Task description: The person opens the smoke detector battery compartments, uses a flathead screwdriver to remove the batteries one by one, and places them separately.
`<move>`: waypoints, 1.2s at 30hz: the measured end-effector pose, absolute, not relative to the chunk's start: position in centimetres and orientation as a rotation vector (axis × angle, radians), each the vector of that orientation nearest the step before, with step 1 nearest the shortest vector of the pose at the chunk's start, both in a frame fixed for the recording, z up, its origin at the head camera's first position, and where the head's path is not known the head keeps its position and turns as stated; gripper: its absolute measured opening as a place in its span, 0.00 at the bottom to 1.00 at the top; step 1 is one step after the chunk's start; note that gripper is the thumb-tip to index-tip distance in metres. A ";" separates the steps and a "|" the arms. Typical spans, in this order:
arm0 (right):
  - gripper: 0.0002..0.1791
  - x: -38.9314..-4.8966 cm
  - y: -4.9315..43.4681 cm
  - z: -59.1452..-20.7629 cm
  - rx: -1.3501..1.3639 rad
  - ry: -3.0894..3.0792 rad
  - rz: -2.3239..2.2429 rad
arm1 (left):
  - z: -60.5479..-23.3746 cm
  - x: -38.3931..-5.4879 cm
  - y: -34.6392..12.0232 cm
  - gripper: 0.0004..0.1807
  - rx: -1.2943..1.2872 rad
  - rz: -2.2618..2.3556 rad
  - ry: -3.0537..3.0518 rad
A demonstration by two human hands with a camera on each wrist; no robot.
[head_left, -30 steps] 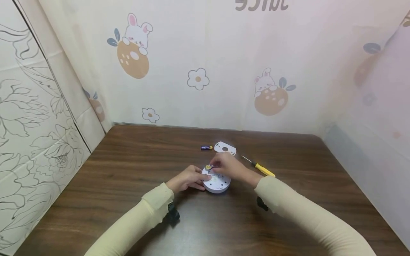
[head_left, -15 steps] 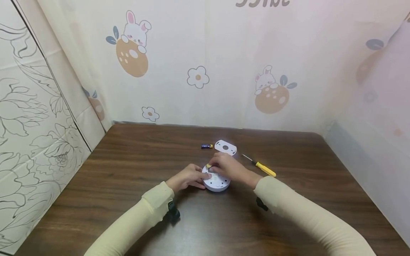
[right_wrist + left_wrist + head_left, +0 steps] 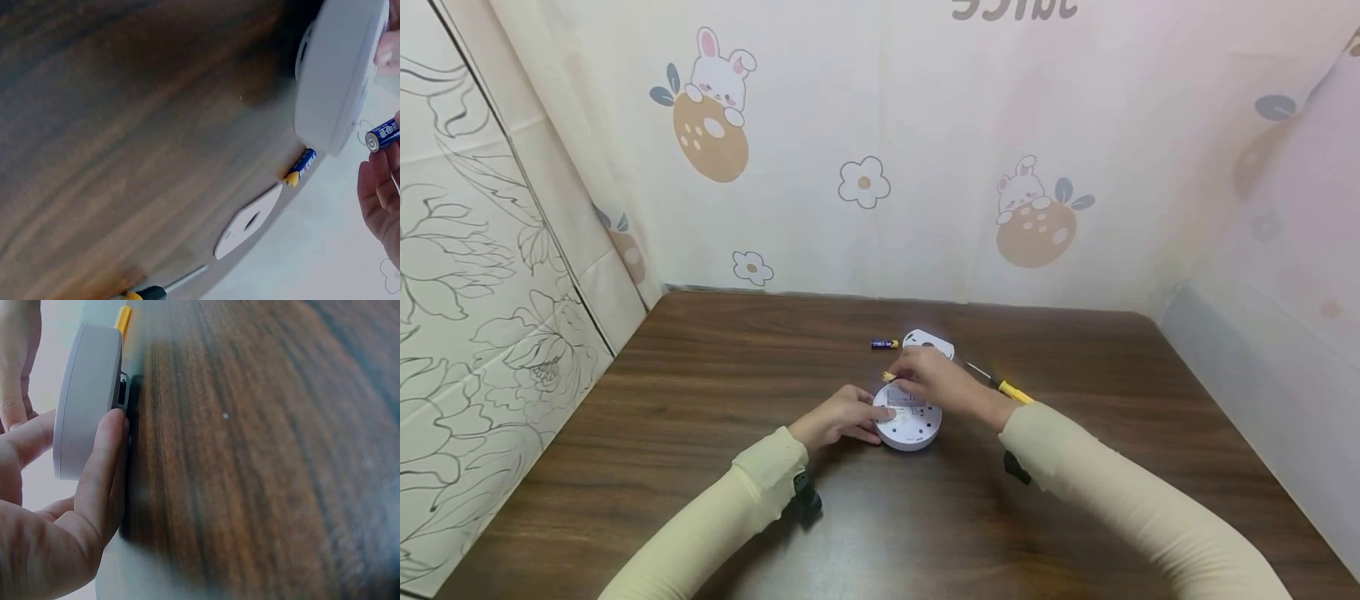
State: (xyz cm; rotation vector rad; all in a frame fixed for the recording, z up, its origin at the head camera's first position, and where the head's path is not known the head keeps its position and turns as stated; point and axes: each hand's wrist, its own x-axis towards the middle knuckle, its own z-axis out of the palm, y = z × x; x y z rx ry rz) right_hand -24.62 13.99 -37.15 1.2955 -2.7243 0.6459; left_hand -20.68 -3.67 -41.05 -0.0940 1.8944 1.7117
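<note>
My left hand (image 3: 848, 414) grips the left side of a round white smoke detector (image 3: 910, 433), thumb on the face and fingers at its side and underneath. The detector's battery compartment (image 3: 907, 397) faces up. Just above its far edge my right hand (image 3: 934, 379) pinches a blue-and-yellow battery (image 3: 382, 135) between thumb and fingers, clear of the detector. In the left wrist view the detector (image 3: 90, 403) shows its side, with a dark slot underneath.
A second battery (image 3: 884, 344) lies on the wooden table (image 3: 760, 350) behind the detector. Beside it is a flat white mounting plate (image 3: 917, 338), partly hidden by my right hand. A yellow-handled screwdriver (image 3: 1013, 392) lies to the right. A patterned curtain (image 3: 805, 108) hangs behind.
My right hand has lifted the battery out of the detector, moving it slightly away from me, and the compartment now shows. My left hand has stayed in place.
</note>
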 end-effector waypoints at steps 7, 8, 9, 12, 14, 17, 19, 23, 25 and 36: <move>0.06 -25.4 13.6 -36.3 1.300 -2.670 0.672 | -41.0 -20.6 -3.9 0.18 -0.097 1.720 1.895; 0.06 -25.6 13.6 -36.2 1.298 -2.667 0.670 | -41.0 -20.6 -3.9 0.18 -0.098 1.722 1.893; 0.06 -25.8 13.5 -36.2 1.296 -2.665 0.663 | -41.0 -20.6 -3.9 0.17 -0.098 1.725 1.892; 0.07 -26.3 13.3 -36.1 1.290 -2.671 0.656 | -41.0 -20.6 -4.1 0.18 -0.103 1.728 1.893; 0.07 -26.7 13.2 -36.2 1.284 -2.677 0.656 | -40.9 -20.6 -4.1 0.18 -0.106 1.728 1.894; 0.07 -27.2 12.9 -36.3 1.267 -2.687 0.675 | -40.9 -20.6 -4.2 0.20 -0.111 1.725 1.899; 0.07 -27.6 12.7 -36.4 1.247 -2.700 0.682 | -41.0 -20.7 -4.2 0.21 -0.117 1.722 1.903; 0.07 -28.1 12.4 -36.9 1.205 -2.738 0.648 | -41.1 -20.7 -4.3 0.23 -0.123 1.719 1.913; 0.07 -28.4 12.2 -37.3 1.191 -2.758 0.617 | -41.2 -20.8 -4.2 0.23 -0.120 1.726 1.909; 0.07 -30.1 11.6 -39.4 1.201 -2.717 0.553 | -41.1 -20.5 -3.9 0.22 -0.098 1.757 1.887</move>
